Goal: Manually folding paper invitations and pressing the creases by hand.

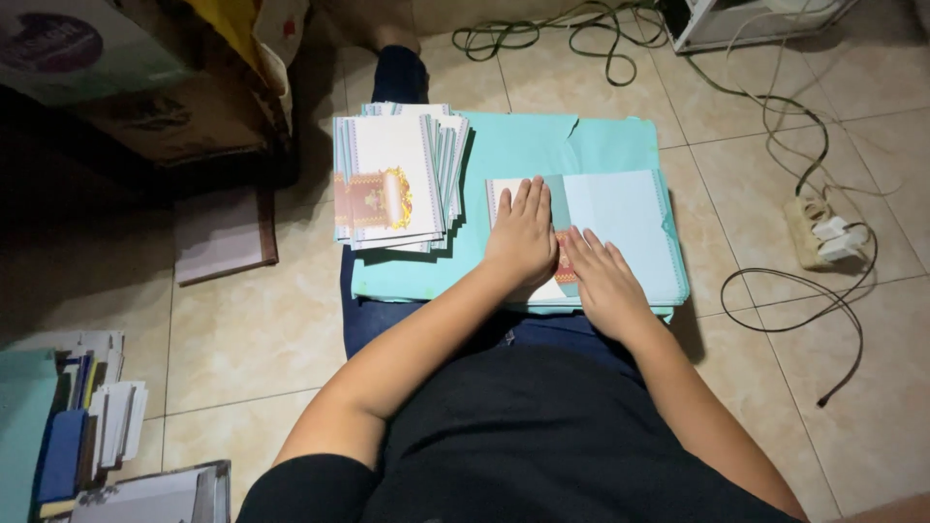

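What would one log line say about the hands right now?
left hand: flat on card | right hand: flat on card | stack of cards: left of card, untouched

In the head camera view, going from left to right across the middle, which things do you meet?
Brown-edged book on the floor → stack of printed cards → left hand → right hand → white power strip.

white cards (392,179) with red-gold ornament, a teal sheet (542,145), beige floor tiles (252,329), black shirt (542,446).
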